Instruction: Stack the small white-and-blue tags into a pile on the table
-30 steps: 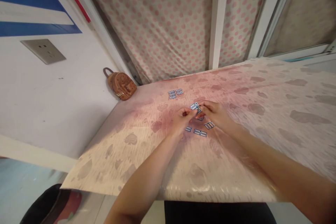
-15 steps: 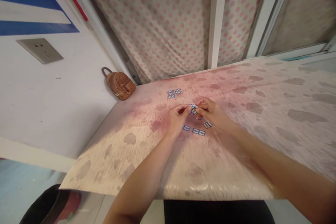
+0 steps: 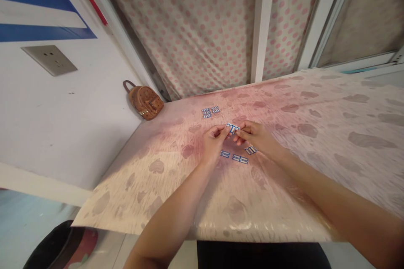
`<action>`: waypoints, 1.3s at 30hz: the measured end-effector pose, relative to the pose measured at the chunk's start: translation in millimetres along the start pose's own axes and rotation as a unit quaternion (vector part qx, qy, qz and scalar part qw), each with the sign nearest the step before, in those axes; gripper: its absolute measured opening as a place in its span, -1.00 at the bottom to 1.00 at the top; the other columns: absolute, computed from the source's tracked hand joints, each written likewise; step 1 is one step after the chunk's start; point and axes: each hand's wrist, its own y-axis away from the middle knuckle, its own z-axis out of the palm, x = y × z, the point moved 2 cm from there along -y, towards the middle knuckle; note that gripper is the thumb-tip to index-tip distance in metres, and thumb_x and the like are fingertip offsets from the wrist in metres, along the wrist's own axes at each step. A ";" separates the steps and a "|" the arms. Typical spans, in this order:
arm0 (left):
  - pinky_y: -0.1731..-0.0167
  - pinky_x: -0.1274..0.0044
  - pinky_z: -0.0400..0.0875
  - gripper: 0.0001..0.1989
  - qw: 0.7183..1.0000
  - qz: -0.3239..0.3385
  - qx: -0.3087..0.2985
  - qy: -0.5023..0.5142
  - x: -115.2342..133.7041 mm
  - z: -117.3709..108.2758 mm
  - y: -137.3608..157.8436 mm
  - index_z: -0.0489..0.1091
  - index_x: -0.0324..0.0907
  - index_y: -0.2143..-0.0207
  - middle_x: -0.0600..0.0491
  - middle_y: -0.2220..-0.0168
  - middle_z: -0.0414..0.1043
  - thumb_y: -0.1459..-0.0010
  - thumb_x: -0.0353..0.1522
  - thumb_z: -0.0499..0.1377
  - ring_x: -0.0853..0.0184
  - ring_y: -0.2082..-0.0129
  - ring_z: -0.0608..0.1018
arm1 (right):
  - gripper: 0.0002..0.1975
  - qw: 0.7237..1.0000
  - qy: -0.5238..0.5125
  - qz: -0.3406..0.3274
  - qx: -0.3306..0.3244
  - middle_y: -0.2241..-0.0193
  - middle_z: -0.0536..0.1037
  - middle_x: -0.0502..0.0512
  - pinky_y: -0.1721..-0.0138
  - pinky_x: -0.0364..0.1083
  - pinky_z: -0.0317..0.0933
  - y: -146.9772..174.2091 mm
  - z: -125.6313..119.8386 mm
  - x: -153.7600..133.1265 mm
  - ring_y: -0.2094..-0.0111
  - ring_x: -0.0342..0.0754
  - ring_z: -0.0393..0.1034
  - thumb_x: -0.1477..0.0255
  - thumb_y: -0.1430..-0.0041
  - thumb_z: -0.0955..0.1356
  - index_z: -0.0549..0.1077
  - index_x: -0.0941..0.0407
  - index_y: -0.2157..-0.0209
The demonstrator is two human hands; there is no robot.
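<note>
Over the table, my left hand [image 3: 214,138] pinches the left side of a small flat white piece with blue-outlined bars [image 3: 232,127]. My right hand [image 3: 255,134] has its fingers closed on the right side of the same piece. Below the hands lie more such flat pieces: one with blue bars [image 3: 240,159], one partly behind my left wrist [image 3: 224,154], and one beside my right hand [image 3: 251,150]. Farther back, several similar pieces [image 3: 206,113] lie grouped in rows. What the pieces are exactly is too small to tell.
A table cover [image 3: 176,185] with leaf-like spots spreads under everything. At the left by the wall stands a small brown backpack-shaped bag [image 3: 145,102]. A polka-dot curtain [image 3: 195,29] hangs behind the table. On the floor at lower left sits a dark round container [image 3: 53,246].
The held piece has turned flatter toward me, so its blue bars show more clearly. Both hands stay in nearly the same place, with the fingers shifting slightly.
</note>
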 end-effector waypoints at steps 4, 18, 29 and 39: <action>0.26 0.51 0.41 -0.76 1.000 0.009 0.006 0.005 -1.0 1.4 1.6 0.56 -0.20 0.35 0.04 0.43 0.53 -0.07 -0.20 0.32 0.37 0.39 0.52 | -0.58 1.000 -0.017 0.012 0.000 0.52 0.60 0.01 0.42 -0.12 0.39 0.4 -0.2 -1.6 0.52 -0.11 0.49 0.07 0.07 0.51 0.35 0.08 0.45; 0.22 0.49 0.45 -0.74 0.999 -0.013 0.020 0.041 -6.6 4.4 3.1 0.54 -0.19 0.39 0.04 0.41 0.54 -0.03 -0.17 0.35 0.36 0.37 0.55 | -0.67 0.990 -0.092 0.109 0.011 0.41 0.62 0.21 0.35 -0.04 0.43 3.5 0.7 -0.1 0.46 -0.03 0.52 0.11 -0.21 0.32 0.46 0.08 0.41; 0.26 0.52 0.41 -0.78 1.000 -0.013 0.000 0.026 -7.3 3.4 1.7 0.56 -0.19 0.36 0.03 0.38 0.54 -0.07 -0.20 0.32 0.36 0.36 0.53 | -0.64 0.999 -0.018 0.030 0.008 0.45 0.60 0.05 0.33 -0.06 0.41 5.5 -2.4 -5.5 0.46 -0.09 0.49 0.07 -0.04 0.45 0.35 0.05 0.44; 0.27 0.53 0.36 -0.88 0.993 0.057 0.066 -0.080 2.4 -20.5 -15.8 0.56 -0.20 0.41 0.05 0.41 0.54 -0.07 -0.32 0.29 0.37 0.39 0.51 | -0.84 0.974 0.193 -0.107 0.059 0.28 0.64 0.08 0.11 0.05 0.39 -2.4 -9.2 5.3 0.23 0.01 0.53 0.39 -0.23 0.27 0.49 0.04 0.28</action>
